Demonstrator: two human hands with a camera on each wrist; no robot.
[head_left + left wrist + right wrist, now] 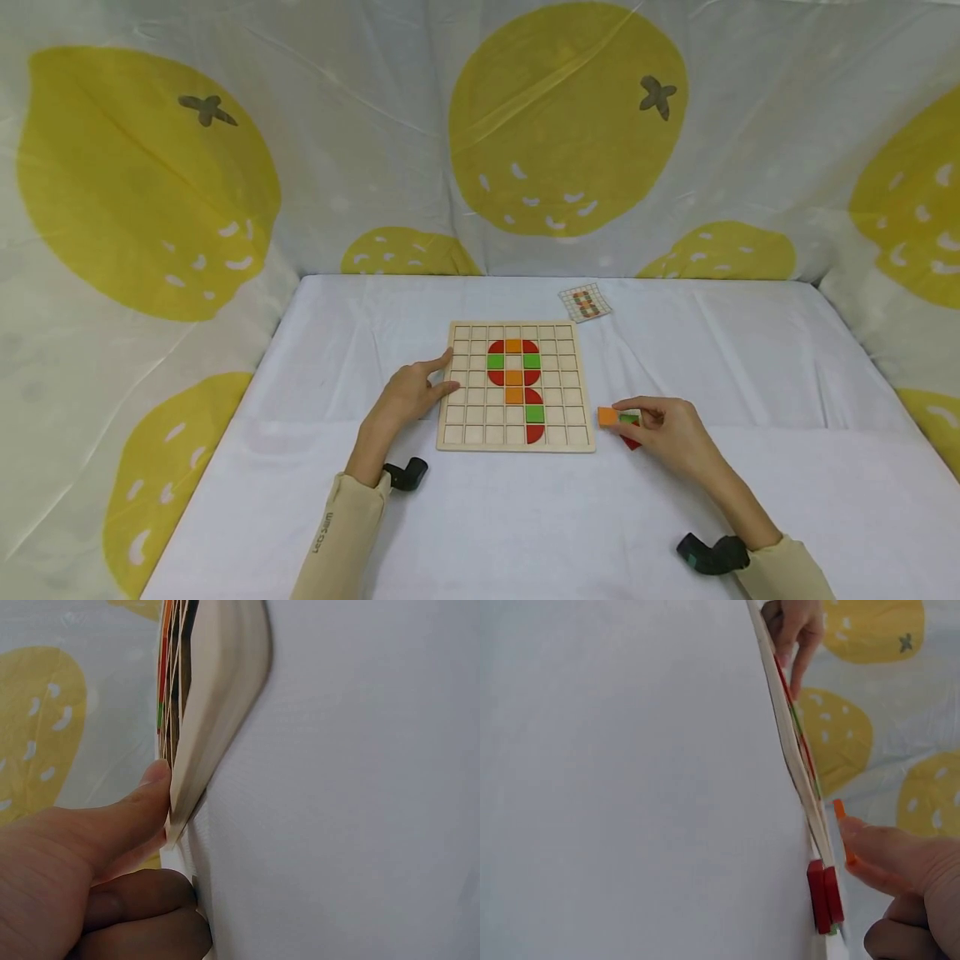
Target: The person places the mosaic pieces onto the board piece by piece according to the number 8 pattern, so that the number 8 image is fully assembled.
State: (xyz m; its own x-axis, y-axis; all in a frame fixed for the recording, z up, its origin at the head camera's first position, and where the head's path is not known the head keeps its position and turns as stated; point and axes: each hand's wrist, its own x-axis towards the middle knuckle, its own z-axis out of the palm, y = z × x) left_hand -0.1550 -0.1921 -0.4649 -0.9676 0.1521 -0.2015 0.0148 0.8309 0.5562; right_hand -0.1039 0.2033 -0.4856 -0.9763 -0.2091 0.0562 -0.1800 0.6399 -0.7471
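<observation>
In the head view my left hand (408, 392) holds the left edge of a wooden grid board (465, 417). Its thumb (146, 802) lies on the rim in the left wrist view, with other fingers curled beside the edge. To the board's right, my right hand (667, 429) pinches an orange square tile (607, 417) between thumb and index finger. Under and beside these fingers are a green tile (629, 418) and red tiles (819, 896), partly hidden in the head view. Red rounded tiles (534, 433), green squares (534, 413) and orange squares (513, 395) form a shape on the board.
Behind the board's far right corner lies a small card (586, 302) printed with a coloured grid pattern. White cloth (480, 517) covers the table. A lemon-print cloth (375, 150) hangs at the back and sides. Black wrist-worn devices (712, 554) sit at both wrists.
</observation>
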